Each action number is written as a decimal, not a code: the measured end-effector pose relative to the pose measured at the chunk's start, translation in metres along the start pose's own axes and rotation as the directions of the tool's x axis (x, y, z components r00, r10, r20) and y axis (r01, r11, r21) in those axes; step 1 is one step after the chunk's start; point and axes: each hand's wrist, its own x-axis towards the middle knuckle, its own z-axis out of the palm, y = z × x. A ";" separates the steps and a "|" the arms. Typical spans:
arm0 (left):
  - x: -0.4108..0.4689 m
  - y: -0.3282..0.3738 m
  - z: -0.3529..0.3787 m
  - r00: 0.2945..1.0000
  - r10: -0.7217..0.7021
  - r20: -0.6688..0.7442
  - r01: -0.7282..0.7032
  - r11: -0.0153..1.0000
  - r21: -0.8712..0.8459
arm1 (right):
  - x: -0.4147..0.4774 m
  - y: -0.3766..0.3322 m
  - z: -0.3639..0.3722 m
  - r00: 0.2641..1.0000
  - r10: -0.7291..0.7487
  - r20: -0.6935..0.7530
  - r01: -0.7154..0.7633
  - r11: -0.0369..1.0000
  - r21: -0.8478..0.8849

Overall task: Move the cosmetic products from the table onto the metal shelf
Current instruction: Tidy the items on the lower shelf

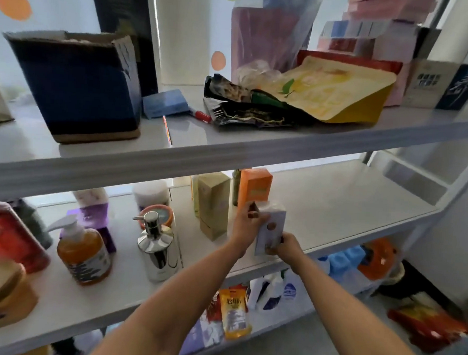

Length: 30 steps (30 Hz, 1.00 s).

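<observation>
Both my hands hold a tall white cosmetic box (271,226) upright at the front edge of the middle shelf (334,209) of the white metal rack. My left hand (248,224) grips its upper left side. At its lower right corner my right hand (287,246) grips it. Just behind it stand an orange box (255,186) and a tan box (215,203). Further left on the same shelf are a chrome pump dispenser (157,246), an orange soap pump bottle (84,253) and a purple box (95,213).
The right half of the middle shelf is bare. The upper shelf (229,147) carries a blue carton (77,87), snack pouches (299,99) and stacked boxes. The lower shelf holds packets (234,313) and bottles. A red container (10,236) sits far left.
</observation>
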 end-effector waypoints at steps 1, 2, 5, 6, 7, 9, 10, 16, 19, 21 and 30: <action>0.005 -0.002 0.001 1.000 -0.012 -0.009 0.012 1.000 0.015 | 0.010 0.000 -0.001 1.000 -0.009 0.013 0.009 1.000 -0.003; 0.010 -0.003 0.003 1.000 -0.018 -0.009 0.019 0.999 0.032 | 0.018 0.000 -0.003 1.000 -0.018 0.014 0.018 1.000 -0.004; 0.017 -0.006 0.011 0.999 -0.051 -0.015 0.052 0.997 0.063 | 0.039 -0.001 -0.010 0.997 -0.070 0.025 0.070 0.998 0.009; 0.017 -0.006 0.013 0.998 -0.064 -0.027 0.066 0.996 0.057 | 0.044 -0.001 -0.013 0.995 -0.088 0.036 0.087 0.996 0.011; 0.018 -0.006 0.015 0.997 -0.068 -0.041 0.070 0.996 0.052 | 0.049 -0.001 -0.016 0.993 -0.108 0.051 0.108 0.994 0.014; 0.019 -0.003 0.018 0.996 -0.075 -0.045 0.078 0.995 0.058 | 0.059 0.002 -0.020 0.985 -0.152 0.082 0.151 0.988 0.011; 0.020 -0.003 0.018 0.996 -0.081 -0.043 0.084 0.994 0.076 | 0.062 0.004 -0.022 0.980 -0.172 0.100 0.173 0.985 -0.003; 0.018 -0.006 0.019 0.994 -0.093 -0.064 0.099 0.991 0.095 | 0.066 0.023 -0.023 0.945 -0.297 0.138 0.307 0.950 -0.053; 0.013 -0.005 0.027 0.991 -0.079 -0.112 0.093 0.988 0.124 | 0.067 0.028 -0.023 0.924 -0.346 0.164 0.359 0.932 -0.055; 0.007 -0.006 0.032 0.985 -0.077 -0.154 0.105 0.978 0.179 | 0.066 0.028 -0.024 0.896 -0.392 0.210 0.420 0.900 -0.116; -0.037 -0.039 0.024 0.975 -0.161 -0.156 0.211 0.423 0.882 | 0.066 0.078 -0.034 0.817 -0.422 0.394 0.577 0.572 -0.583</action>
